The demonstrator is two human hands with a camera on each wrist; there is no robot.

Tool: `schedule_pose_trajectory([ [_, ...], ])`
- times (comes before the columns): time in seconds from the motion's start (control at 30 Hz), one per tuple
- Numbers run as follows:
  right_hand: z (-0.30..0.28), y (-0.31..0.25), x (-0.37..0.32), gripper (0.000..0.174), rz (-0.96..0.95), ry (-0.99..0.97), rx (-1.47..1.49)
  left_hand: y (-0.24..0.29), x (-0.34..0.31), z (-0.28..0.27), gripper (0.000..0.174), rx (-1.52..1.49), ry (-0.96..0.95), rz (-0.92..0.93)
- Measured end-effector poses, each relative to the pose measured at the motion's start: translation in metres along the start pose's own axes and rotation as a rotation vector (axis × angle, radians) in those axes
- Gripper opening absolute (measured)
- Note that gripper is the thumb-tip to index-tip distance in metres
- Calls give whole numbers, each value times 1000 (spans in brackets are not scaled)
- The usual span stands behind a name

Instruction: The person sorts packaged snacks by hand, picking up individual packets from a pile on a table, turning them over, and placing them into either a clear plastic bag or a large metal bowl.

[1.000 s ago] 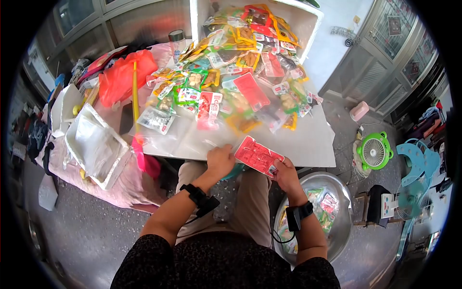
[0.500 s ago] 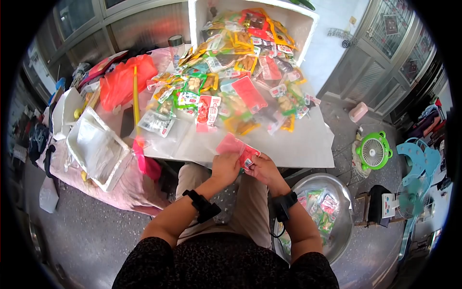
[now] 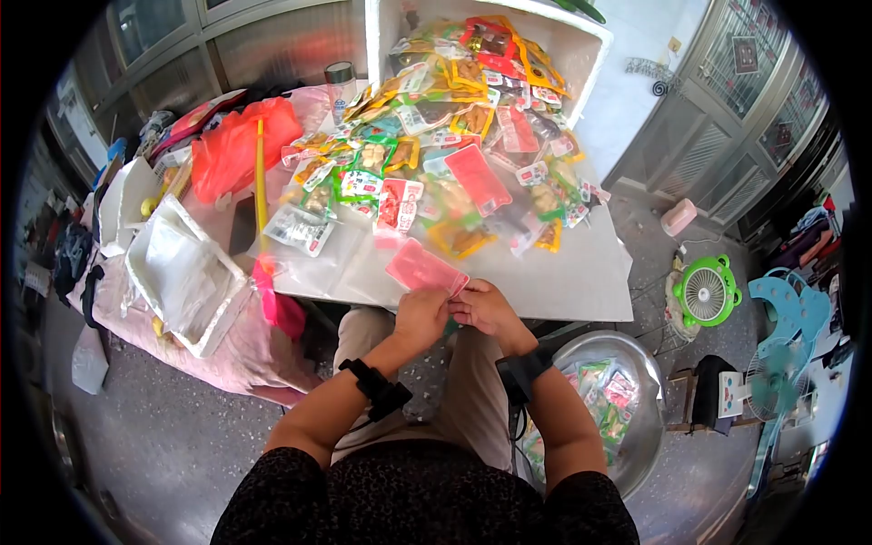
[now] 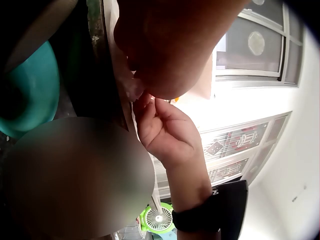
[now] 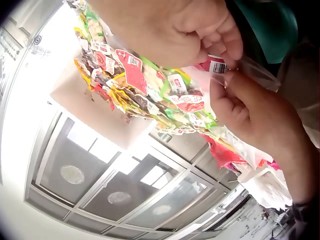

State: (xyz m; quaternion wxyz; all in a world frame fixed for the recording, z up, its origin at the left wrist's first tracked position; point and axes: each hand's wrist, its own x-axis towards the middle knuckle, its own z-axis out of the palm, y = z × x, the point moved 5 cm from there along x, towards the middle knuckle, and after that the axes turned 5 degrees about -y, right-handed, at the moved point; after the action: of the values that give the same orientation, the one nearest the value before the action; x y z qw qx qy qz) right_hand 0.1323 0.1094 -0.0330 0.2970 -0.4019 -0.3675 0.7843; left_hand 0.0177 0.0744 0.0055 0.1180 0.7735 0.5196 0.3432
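Note:
A red flat packet [image 3: 425, 267] is held at the table's front edge, its far end raised toward the pile. My left hand [image 3: 421, 316] pinches its near end, fingers curled. Close beside it, my right hand [image 3: 485, 311] pinches the packet's near right corner. In the right wrist view, a barcode label [image 5: 218, 66] shows between the two hands, with clear film beside it. The left wrist view shows the right hand [image 4: 170, 132] with thumb and fingers together; the packet is mostly hidden there.
Many colourful packets [image 3: 472, 182] spill from a white foam box [image 3: 590, 77] onto the table [image 3: 568, 282]. A metal basin [image 3: 649, 427] with packets stands on the floor at right. Foam trays [image 3: 227, 313] and a red bag [image 3: 241, 150] lie at left, near a green fan [image 3: 707, 291].
From one second ago, the left hand has gone from beside the packet to pinching it. The packet has moved left, and the right hand has come in beside the left.

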Motion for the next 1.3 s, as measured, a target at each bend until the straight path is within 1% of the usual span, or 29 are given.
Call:
schedule_pose_trajectory([
  [0.03,2,-1,2,15,-31,-12,33,-5,1,1,16,-27,9,-16],
  [0.13,-19,-13,5,20,58,44,-398,-13,3,6,18,12,-92,-33],
  [0.23,-46,-59,13,20,-212,319,-447,-10,5,5,17,58,-82,-36],
  [0.3,-56,-87,24,23,-376,489,-370,-10,6,6,16,79,-93,-53],
  [0.37,-92,-117,71,27,-738,619,-1158,-10,8,7,16,79,-101,-59],
  [0.43,-80,-140,74,32,-733,814,-1270,-10,8,7,15,59,-113,-59],
  [0.47,-72,-150,73,34,-729,911,-1323,-10,7,6,15,61,-67,-49],
  [0.53,-70,-155,85,38,-464,884,-1432,-8,9,5,13,68,22,-26],
  [0.57,-71,-156,90,40,-329,867,-1481,-9,9,6,14,95,-14,-47],
  [0.63,-69,-159,93,43,-302,859,-1517,-9,10,7,15,143,-88,-91],
  [0.67,-70,-159,94,44,-286,858,-1536,-9,11,7,15,166,-92,-91],
  [0.77,-68,-161,89,37,-313,865,-1508,-10,15,10,16,227,-92,-84],
  [0.83,-75,-159,81,28,-613,666,-1192,-10,13,12,17,259,-85,-85],
  [0.87,-79,-155,76,23,-746,562,-1026,-8,10,10,17,232,-44,-82],
  [0.93,-68,-144,48,14,-718,443,-488,-5,3,6,18,180,40,-79],
  [0.97,-59,-138,30,10,-692,379,-219,-7,1,5,18,152,30,-84],
  [1.03,-56,-126,-9,7,-652,400,-211,-12,-5,4,18,95,9,-93],
  [1.1,-56,-109,-46,8,-603,417,-215,-16,-5,2,17,24,-12,-158],
  [1.13,-63,-96,-58,8,-536,403,-242,-17,-4,1,17,-12,-20,-189],
  [1.23,-65,-65,-84,9,-363,387,-397,-18,-2,0,8,-130,102,-185],
  [1.3,-62,-55,-87,9,-286,357,-483,-18,-2,-1,7,-162,157,-160],
])
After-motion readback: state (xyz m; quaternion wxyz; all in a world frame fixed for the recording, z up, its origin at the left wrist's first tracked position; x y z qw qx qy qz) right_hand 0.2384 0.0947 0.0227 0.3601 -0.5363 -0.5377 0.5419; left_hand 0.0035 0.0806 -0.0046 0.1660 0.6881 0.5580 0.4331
